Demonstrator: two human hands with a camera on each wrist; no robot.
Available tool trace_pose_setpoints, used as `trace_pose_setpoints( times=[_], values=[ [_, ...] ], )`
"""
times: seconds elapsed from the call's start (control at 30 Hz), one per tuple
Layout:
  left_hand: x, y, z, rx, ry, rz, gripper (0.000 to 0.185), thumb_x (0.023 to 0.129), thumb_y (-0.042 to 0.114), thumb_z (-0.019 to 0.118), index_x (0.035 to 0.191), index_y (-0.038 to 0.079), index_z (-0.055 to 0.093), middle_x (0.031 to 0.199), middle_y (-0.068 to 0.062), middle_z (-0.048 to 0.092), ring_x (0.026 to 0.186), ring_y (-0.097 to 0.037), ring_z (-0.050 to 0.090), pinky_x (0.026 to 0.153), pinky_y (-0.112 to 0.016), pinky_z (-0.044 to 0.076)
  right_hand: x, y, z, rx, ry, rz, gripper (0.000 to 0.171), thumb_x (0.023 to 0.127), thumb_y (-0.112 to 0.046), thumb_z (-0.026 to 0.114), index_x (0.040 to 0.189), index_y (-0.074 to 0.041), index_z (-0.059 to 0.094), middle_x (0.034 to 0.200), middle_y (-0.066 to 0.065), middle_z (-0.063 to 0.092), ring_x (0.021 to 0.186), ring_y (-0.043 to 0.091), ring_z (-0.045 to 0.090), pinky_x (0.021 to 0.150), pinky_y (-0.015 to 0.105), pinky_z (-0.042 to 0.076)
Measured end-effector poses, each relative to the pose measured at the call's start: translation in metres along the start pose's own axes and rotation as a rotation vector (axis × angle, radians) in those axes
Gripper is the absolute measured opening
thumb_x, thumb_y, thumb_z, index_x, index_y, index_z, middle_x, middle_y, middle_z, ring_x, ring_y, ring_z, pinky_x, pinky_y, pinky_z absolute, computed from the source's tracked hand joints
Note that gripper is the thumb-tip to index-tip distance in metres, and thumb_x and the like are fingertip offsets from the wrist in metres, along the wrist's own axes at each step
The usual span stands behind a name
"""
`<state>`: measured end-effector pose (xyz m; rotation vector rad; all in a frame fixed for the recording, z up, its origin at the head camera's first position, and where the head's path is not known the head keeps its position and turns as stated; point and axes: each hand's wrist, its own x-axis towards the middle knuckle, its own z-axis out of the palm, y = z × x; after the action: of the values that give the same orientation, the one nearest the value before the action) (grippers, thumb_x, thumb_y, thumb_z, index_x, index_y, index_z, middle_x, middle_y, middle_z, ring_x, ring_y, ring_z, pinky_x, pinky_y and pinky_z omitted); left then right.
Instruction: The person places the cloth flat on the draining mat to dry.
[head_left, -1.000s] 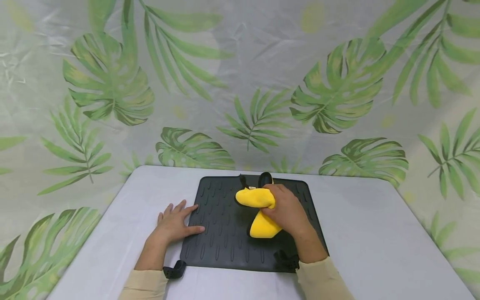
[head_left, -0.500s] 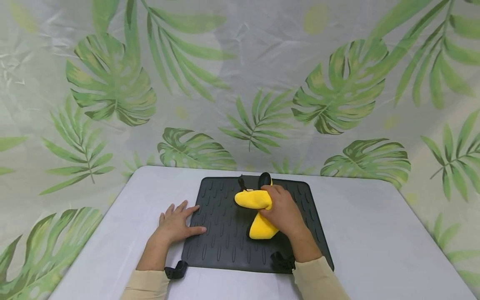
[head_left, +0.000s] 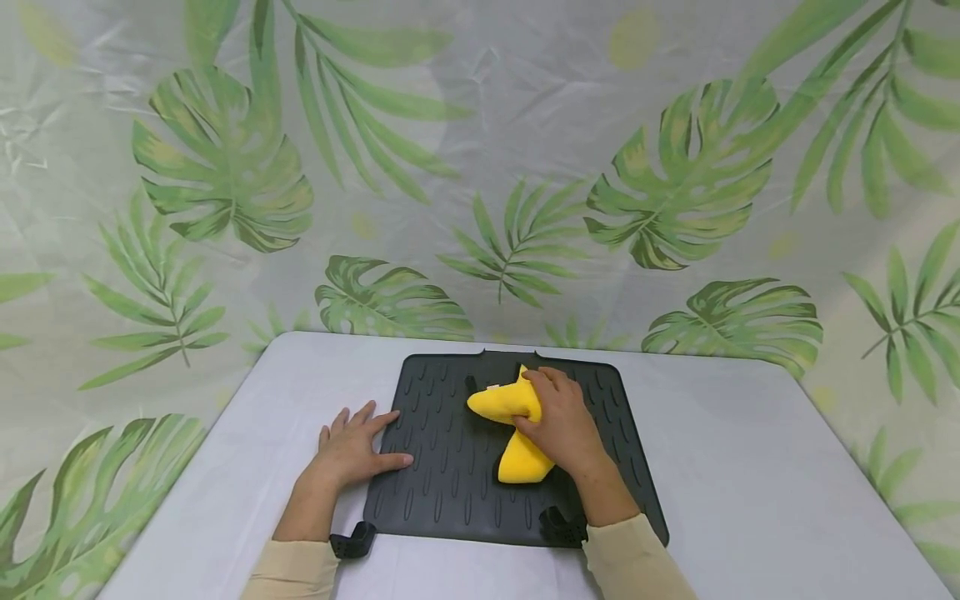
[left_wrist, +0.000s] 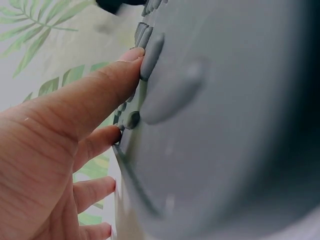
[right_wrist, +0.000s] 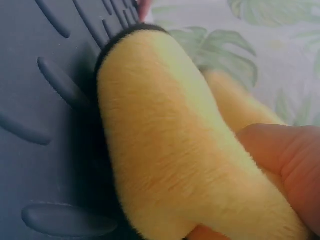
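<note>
My right hand point(head_left: 564, 421) grips a yellow plush item point(head_left: 498, 403) by its folded middle. Its fuzzy yellow lobes stick out left and toward the front, and a small white tag shows on top. In the right wrist view, black edging runs along the end of the plush item point(right_wrist: 155, 125), close over the ridged mat. Spread fingers of my left hand point(head_left: 348, 450) rest at the left edge of the dark rubber mat point(head_left: 435, 483), thumb tip on it. From the left wrist, the left hand's thumb point(left_wrist: 107, 90) lies against the mat's raised ridges.
The mat lies on a table with a white cover point(head_left: 735, 467). Black wrist mounts point(head_left: 354, 540) stick out by both forearms. Behind the table hangs a leaf-patterned cloth point(head_left: 517, 150).
My right hand has shifted slightly left and turned the plush item, so the black part at its top has gone from sight and a yellow tip shows there. My left hand stays in place.
</note>
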<state>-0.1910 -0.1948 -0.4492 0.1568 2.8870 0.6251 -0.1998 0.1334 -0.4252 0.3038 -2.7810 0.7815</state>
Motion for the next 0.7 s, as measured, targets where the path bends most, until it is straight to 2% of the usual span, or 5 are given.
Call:
trace_pose_setpoints(
  times=[0.27,0.7],
  values=[
    [-0.0005,0.0017,-0.0011,0.014,-0.004,-0.005,0.089,0.079,0.062,0.078,0.152,0.02,0.05,0.165,-0.024,0.031,0.15,-0.061,0.017,0.115,-0.08,0.015,-0.002,0.0002,0.0035,-0.014,0.048,-0.06,0.061,0.083,-0.023,0.086,0.137,-0.01,0.06,0.142,0.019,0.055,0.125,0.044,0.054,0.096,0.057,0.055],
    [0.0008,0.0019,0.0,0.01,-0.002,-0.013,0.089,0.079,0.062,0.079,0.152,0.02,0.05,0.165,-0.024,0.03,0.151,-0.06,0.016,0.116,-0.08,0.014,-0.0023,-0.0064,0.0019,-0.005,0.008,-0.027,0.062,0.084,-0.026,0.085,0.139,-0.013,0.058,0.146,0.017,0.052,0.133,0.042,0.048,0.099,0.057,0.054]
  ],
)
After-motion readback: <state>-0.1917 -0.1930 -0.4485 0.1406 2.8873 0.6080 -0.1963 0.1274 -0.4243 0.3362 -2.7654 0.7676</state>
